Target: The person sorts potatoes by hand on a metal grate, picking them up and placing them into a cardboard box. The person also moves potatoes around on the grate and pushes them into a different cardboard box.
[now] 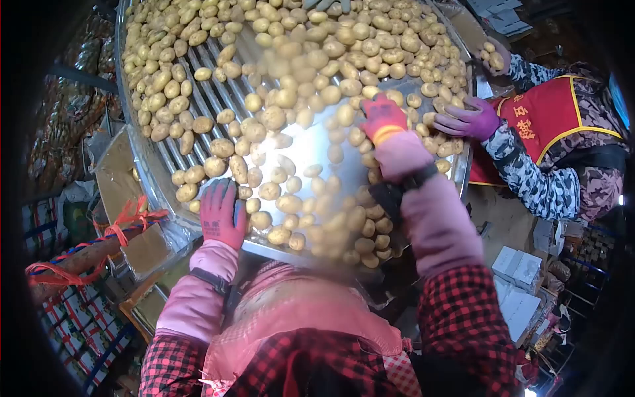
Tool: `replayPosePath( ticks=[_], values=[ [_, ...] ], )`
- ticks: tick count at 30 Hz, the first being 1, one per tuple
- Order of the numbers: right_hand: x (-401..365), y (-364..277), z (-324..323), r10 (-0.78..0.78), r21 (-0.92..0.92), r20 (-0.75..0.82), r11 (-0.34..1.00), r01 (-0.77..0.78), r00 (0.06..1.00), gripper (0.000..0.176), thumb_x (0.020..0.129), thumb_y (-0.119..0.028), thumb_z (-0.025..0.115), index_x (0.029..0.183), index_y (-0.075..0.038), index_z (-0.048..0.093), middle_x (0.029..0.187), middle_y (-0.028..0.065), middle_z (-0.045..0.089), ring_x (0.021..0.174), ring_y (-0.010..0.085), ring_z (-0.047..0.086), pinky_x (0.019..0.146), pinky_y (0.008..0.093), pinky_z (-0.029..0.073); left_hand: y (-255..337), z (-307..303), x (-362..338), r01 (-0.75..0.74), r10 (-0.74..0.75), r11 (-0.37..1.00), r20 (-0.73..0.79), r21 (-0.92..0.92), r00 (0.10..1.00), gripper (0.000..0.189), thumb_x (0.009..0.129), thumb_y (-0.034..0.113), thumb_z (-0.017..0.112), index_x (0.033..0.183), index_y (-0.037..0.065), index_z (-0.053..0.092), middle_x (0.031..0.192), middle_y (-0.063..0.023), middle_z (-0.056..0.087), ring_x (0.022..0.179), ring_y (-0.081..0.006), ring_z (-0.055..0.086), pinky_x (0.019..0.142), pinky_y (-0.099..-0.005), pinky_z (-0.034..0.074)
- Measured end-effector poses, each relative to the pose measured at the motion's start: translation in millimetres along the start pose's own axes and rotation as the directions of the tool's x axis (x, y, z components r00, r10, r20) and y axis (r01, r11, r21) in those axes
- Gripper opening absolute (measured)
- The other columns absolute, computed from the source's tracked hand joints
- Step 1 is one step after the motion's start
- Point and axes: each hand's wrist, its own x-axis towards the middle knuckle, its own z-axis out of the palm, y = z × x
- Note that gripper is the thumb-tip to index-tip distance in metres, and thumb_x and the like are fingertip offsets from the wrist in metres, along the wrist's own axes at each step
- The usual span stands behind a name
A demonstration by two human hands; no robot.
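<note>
Many potatoes (270, 191) cover a metal sorting table (311, 142) with a slatted part on its left. My left hand (223, 213), in a pink and grey glove, lies at the table's near left edge beside some potatoes, its fingers extended and nothing seen in them. Farther right and forward, my right hand (383, 116), in a red and pink glove, reaches over the potatoes; its fingers are slightly blurred, and whether they touch or hold a potato is unclear.
A co-worker in a red apron (539, 126) stands at the right edge, one gloved hand (468, 119) at the potatoes, the other holding some. Another glove (327, 5) shows at the far edge. Cardboard (124, 169) lies left; white boxes (518, 266) stand lower right.
</note>
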Motion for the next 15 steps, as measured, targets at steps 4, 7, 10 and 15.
replayPosePath(
  ticks=[4,7,10,15],
  values=[
    [6.9,-14.3,14.9,0.079,-0.173,0.338,0.985,-0.021,0.938,0.031,0.089,-0.023,0.065,0.118,-0.014,0.067,0.121,0.0154,0.061,0.111,0.0336,0.064,0.086,0.0475,0.055,0.4,-1.4,-1.6,0.016,-0.016,1.0,0.01,-0.004,1.0,0.047,0.087,0.02,0.065,0.131,0.004,0.06,0.136,-0.0199,0.056,0.131,-0.044,0.047,0.113,-0.0556,0.033],
    [-10.0,-17.2,33.3,0.095,-0.335,0.33,0.942,0.023,0.939,0.028,0.095,-0.019,0.057,0.12,-0.013,0.067,0.129,0.0162,0.06,0.116,0.0323,0.062,0.087,0.0476,0.055,0.0,-1.6,0.0,0.007,-0.007,1.0,0.002,-0.023,1.0,0.046,0.087,0.021,0.064,0.131,0.005,0.06,0.136,-0.0189,0.056,0.131,-0.0433,0.047,0.113,-0.0551,0.033],
    [-30.2,1.3,28.4,0.079,-0.165,0.24,0.986,-0.039,0.967,0.029,0.094,-0.02,0.061,0.121,-0.009,0.066,0.135,0.0159,0.058,0.118,0.0317,0.062,0.09,0.0445,0.055,-0.5,-1.9,-3.2,0.013,-0.013,1.0,0.01,-0.003,1.0,0.045,0.088,0.022,0.063,0.13,0.005,0.06,0.137,-0.0184,0.056,0.131,-0.0431,0.047,0.113,-0.0546,0.033],
    [-119.4,8.4,1.0,0.368,0.963,0.267,-0.07,-0.26,0.89,0.03,0.096,-0.02,0.067,0.12,-0.001,0.062,0.123,0.0099,0.062,0.105,0.0184,0.064,0.086,0.0318,0.056,0.5,-6.2,-4.2,0.02,-0.019,0.998,0.019,-0.062,1.0,0.046,0.089,0.017,0.064,0.133,0.004,0.059,0.138,-0.022,0.055,0.133,-0.0439,0.046,0.115,-0.0535,0.032]
  ],
)
